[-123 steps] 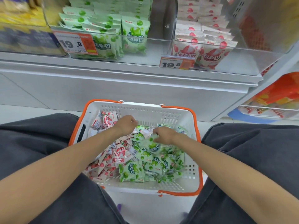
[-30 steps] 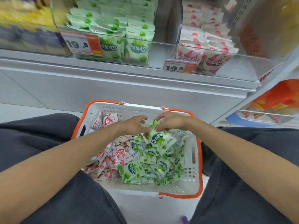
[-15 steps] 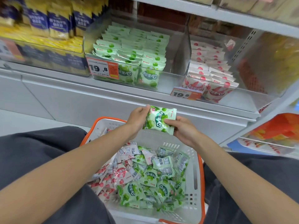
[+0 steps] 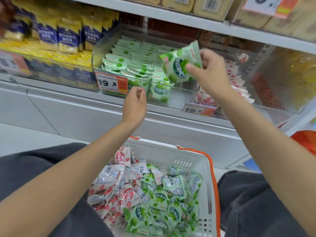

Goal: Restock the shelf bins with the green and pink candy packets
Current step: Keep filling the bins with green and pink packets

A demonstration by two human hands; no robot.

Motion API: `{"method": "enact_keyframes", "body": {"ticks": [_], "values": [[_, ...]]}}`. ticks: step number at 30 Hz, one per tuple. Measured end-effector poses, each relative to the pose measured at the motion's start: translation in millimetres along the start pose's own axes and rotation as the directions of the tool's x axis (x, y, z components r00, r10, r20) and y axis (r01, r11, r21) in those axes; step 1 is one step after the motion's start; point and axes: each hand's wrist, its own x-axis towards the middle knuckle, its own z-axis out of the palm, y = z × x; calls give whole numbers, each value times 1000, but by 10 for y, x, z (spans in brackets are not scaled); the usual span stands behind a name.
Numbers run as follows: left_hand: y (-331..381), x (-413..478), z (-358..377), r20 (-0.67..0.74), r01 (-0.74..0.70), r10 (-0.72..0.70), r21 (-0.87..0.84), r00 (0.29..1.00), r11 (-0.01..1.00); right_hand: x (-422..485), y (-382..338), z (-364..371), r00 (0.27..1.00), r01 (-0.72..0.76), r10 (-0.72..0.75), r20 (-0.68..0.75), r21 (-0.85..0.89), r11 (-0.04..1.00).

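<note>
Big white shelf (image 4: 153,120) runs across the view. Below it a white basket with orange trim (image 4: 164,151) sits between the person's knees, piled with loose green and pink packets (image 4: 159,199). Up on the shelf the clear green bin (image 4: 184,93) is mostly full, with the pink bin (image 4: 266,93) right beside it. Right hand (image 4: 210,72) pinches one green packet (image 4: 177,65) over the green bin's front right corner. Left hand (image 4: 135,105) hangs loosely curled, holding nothing, just beside the 19.8 price tag (image 4: 111,83).
</note>
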Motion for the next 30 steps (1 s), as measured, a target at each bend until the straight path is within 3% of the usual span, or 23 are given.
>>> {"method": "enact_keyframes", "body": {"ticks": [3,6,9,13,19,25,28,30], "values": [[-86,42,6,-4,140,-141,-48,990,989,392,-45,66,992,100,-72,108,-291,951],[-123,-12,28,33,220,-218,-70,975,973,540,50,280,935,130,54,350,-482,867],[-148,-41,48,62,253,-250,-52,966,966,518,251,503,882,137,135,451,-521,842],[-162,-62,69,95,271,-267,-23,959,962,520,347,587,884,101,137,447,-469,878],[-188,-153,143,164,291,-287,-3,944,957,453,387,651,932,145,25,361,-437,888],[-262,-295,205,228,297,-298,38,927,954,577,340,780,932,47,112,344,-421,906],[-337,-361,233,254,291,-304,87,918,953,331,368,788,985,156,-116,125,-382,911],[-423,-402,265,279,296,-315,108,907,949,-35,458,802,963,233,-263,-60,-309,922]]}}
